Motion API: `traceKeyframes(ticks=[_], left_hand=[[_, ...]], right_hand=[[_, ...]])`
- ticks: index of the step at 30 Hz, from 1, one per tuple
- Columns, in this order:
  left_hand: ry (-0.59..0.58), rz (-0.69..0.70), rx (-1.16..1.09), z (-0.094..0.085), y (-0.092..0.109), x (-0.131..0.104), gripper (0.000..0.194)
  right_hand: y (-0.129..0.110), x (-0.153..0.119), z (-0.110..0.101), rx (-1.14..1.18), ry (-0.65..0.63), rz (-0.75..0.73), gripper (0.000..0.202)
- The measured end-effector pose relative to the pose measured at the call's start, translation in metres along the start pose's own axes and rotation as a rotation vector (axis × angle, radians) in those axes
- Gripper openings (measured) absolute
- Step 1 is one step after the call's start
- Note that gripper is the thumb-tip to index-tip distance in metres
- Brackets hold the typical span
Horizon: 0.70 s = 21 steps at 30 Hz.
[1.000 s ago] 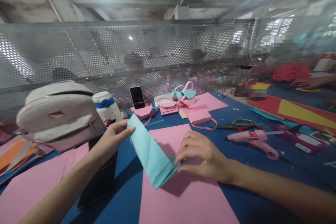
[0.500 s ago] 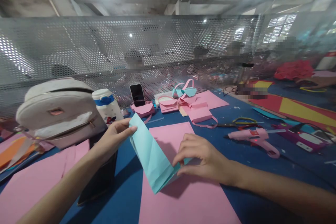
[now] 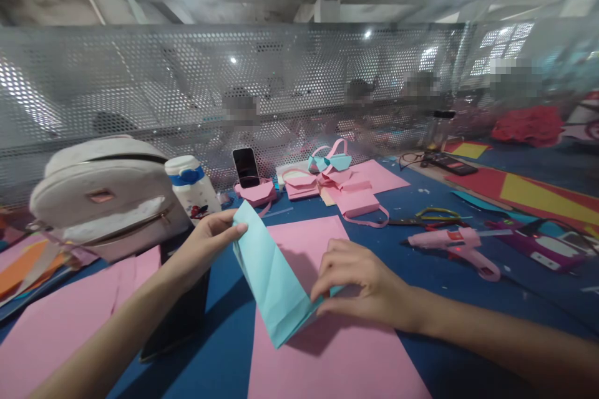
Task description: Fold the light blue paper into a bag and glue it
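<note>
Between my hands is a folded light-blue paper [image 3: 274, 280], tilted above a large pink paper sheet [image 3: 337, 361]. My left hand [image 3: 218, 230] pinches its upper left end, thumb on the near face. At the lower right end, my right hand [image 3: 353, 280] closes thumb and fingers on the paper's edge. Part of the blue paper shows behind the right fingers, and the exact grip there is partly hidden. Beyond it lie folded pink paper bags [image 3: 358, 202] with paper handles, and a small blue one [image 3: 330, 163].
A pink glue gun [image 3: 456, 243] lies at right, near scissors [image 3: 435, 218] and a purple device [image 3: 538, 246]. A white backpack [image 3: 107, 199], a bottle [image 3: 191, 187] and a propped phone [image 3: 246, 167] stand at the back left. A perforated metal screen [image 3: 290, 87] closes off the far side.
The blue paper and both hands stay nearly in place, with my right hand shifted very slightly right. At the far right, a person's hand has left the neighbouring table area.
</note>
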<state>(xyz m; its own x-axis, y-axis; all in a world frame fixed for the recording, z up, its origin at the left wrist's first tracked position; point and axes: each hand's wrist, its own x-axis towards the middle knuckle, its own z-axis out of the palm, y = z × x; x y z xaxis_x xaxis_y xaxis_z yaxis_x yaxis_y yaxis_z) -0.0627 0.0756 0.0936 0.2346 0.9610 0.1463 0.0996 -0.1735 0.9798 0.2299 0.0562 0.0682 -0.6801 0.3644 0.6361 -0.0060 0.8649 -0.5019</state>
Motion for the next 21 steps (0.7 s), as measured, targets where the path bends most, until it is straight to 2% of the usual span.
traceKeyframes(ticks=[21], left_hand=[[-0.010,-0.055,0.043,0.0060,0.0063,-0.0010,0.027]], right_hand=[[-0.0058,0.0008,-0.0008,-0.090,0.006,-0.069,0.012]])
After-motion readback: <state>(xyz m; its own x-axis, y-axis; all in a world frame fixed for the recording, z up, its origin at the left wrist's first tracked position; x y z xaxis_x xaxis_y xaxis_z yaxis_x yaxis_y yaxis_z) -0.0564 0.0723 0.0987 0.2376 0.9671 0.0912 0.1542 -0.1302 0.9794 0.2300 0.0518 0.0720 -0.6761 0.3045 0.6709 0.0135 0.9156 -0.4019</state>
